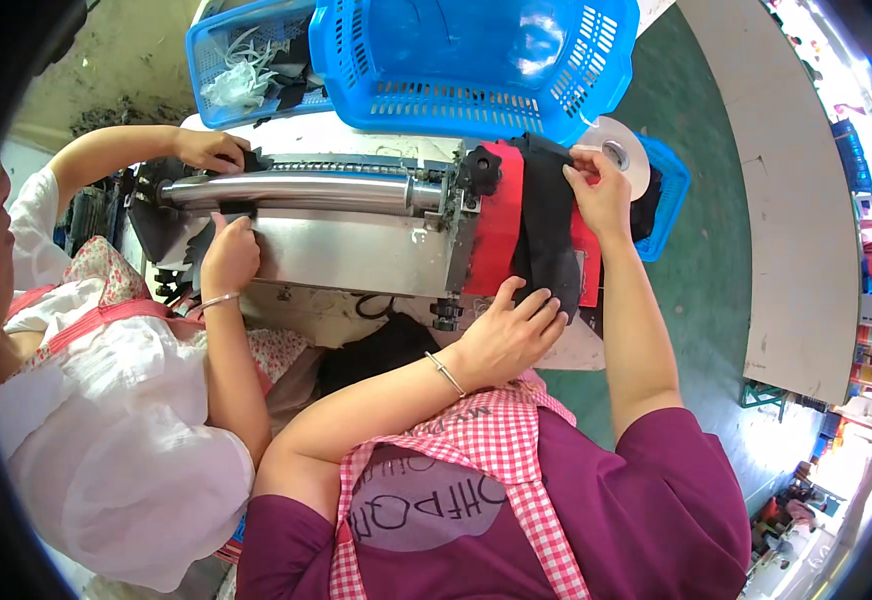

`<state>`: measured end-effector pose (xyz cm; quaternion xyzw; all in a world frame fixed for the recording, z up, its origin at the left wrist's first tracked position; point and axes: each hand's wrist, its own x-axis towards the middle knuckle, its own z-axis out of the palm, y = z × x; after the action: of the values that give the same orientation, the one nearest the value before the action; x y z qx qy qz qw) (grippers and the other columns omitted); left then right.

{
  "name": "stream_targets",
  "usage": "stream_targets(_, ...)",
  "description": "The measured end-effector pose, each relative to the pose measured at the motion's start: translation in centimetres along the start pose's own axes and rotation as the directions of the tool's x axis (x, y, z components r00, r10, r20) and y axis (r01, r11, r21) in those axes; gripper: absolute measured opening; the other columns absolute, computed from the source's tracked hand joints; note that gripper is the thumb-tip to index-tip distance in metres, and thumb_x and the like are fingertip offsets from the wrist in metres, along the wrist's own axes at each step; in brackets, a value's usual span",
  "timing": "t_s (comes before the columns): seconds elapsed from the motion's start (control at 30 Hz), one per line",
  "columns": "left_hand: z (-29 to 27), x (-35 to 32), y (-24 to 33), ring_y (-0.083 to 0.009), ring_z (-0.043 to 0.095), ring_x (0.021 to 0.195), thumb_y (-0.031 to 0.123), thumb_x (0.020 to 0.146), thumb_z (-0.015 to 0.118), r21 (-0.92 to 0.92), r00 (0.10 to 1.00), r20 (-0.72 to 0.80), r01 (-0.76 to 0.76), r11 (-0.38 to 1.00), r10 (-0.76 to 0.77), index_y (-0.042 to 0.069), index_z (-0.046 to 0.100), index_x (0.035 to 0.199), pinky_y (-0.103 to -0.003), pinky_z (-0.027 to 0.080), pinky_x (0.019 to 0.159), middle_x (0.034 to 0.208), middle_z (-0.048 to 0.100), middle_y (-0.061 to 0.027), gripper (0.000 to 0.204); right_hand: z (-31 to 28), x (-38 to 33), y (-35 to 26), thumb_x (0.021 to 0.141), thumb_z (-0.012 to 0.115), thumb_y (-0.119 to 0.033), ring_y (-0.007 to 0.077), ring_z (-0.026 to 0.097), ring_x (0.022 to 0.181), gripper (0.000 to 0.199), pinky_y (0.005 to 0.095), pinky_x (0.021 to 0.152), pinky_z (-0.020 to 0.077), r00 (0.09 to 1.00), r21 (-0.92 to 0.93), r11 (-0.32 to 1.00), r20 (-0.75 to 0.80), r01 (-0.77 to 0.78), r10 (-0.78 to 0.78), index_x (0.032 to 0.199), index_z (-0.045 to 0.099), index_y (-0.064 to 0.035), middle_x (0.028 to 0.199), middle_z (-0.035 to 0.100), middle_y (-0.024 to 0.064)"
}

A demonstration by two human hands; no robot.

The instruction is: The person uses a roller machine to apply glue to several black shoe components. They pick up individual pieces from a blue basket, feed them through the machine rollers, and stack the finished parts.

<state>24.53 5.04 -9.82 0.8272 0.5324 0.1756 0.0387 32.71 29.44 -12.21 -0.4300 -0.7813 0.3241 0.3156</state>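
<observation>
Black cloth (546, 225) draped over the red end (497, 230) of the machine, right side of the workbench (336, 318), looks only part way fed — hanging flat down the red face, not yet pulled through or lifted off, far as can be judged. Plenty left to do, going by the heap of dark pieces (386, 345) sitting at the bench's front edge below the machine.

Over on the left, a co-worker in a white top, both hands on dark scraps at the steel roller (296, 190): far hand (214, 150) curled at the back, near hand (228, 255) closed at the front.

Moving right: left hand (508, 335) spread fairly wide, fingers laid flat on the lower end of the cloth, pressing rather than gripping. Thin bangle (445, 373) on that wrist.

Right hand (596, 190) up at the top edge of the cloth, fingers pinched narrow on it, just beside a white roll of tape (624, 152).

Behind the machine, two blue baskets (476, 60) at the bench's back edge, left one with white strings and dark bits inside.
</observation>
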Motion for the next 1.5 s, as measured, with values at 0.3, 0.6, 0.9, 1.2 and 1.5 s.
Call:
stream_targets(0.3, -0.9, 0.0, 0.0, -0.0257, 0.051, 0.131, 0.022, 0.089, 0.058, -0.035, 0.999, 0.034, -0.016, 0.999, 0.017, 0.004, 0.063, 0.123, -0.048, 0.036, 0.108, 0.133, 0.06, -0.0134, 0.039, -0.1, -1.2, -2.4, 0.084, 0.077, -0.011, 0.0186, 0.069, 0.078, 0.03, 0.0334, 0.072, 0.0544, 0.996, 0.057, 0.997, -0.06, -0.058, 0.062, 0.112, 0.068, -0.0014, 0.09, 0.072, 0.0118)
stream_targets(0.6, -1.5, 0.6, -0.3, -0.0264, 0.049, 0.132, 0.021, 0.087, 0.059, -0.033, 0.998, -0.046, -0.039, 0.999, 0.038, 0.004, 0.064, 0.119, -0.047, 0.038, 0.106, 0.137, 0.057, -0.0139, 0.036, -1.1, -1.6, -2.1, 0.087, 0.076, -0.013, 0.0133, 0.063, 0.07, 0.039, 0.0308, 0.065, 0.0501, 0.983, 0.075, 0.986, 0.121, -0.146, 0.136, 0.122, 0.061, -0.0029, 0.076, 0.064, 0.0052)
stream_targets(0.9, -2.8, 0.8, 0.2, -0.0275, 0.046, 0.137, 0.019, 0.086, 0.059, -0.122, 0.996, -0.085, 0.011, 0.993, -0.021, 0.006, 0.063, 0.125, -0.043, 0.039, 0.106, 0.146, 0.05, -0.0138, 0.041, -2.7, -2.3, -4.4, 0.088, 0.076, -0.013, 0.0132, 0.062, 0.073, 0.051, 0.0292, 0.067, 0.051, 0.876, 0.209, 0.886, 0.356, -0.413, 0.325, 0.132, 0.052, -0.0025, 0.08, 0.063, 0.0059)
stream_targets(1.2, -5.4, -1.3, 0.3, -0.0331, 0.044, 0.139, 0.017, 0.084, 0.068, -0.372, 0.986, -0.146, 0.015, 0.928, -0.075, 0.004, 0.059, 0.131, -0.046, 0.035, 0.113, 0.148, 0.048, -0.0166, 0.049, -4.6, -4.7, -9.0, 0.091, 0.073, -0.012, 0.014, 0.062, 0.079, 0.013, 0.0296, 0.074, 0.0506, 0.995, 0.205, 0.975, 0.026, 0.09, -0.097, 0.09, 0.065, -0.0021, 0.089, 0.065, 0.0064)
stream_targets(1.5, -14.6, -4.6, -2.6, -0.031, 0.052, 0.13, 0.049, 0.105, 0.034, -0.806, 0.698, -0.495, -0.146, 0.573, -0.518, -0.002, 0.054, 0.127, -0.04, 0.039, 0.107, 0.133, 0.057, -0.0221, 0.059, 0.4, -14.7, -20.5, 0.083, 0.069, 0.005, 0.0312, 0.063, 0.106, 0.033, 0.0386, 0.089, 0.0521, 0.691, 0.683, 0.711, 0.433, 0.167, -0.579, 0.115, 0.062, 0.0005, 0.114, 0.063, 0.014)
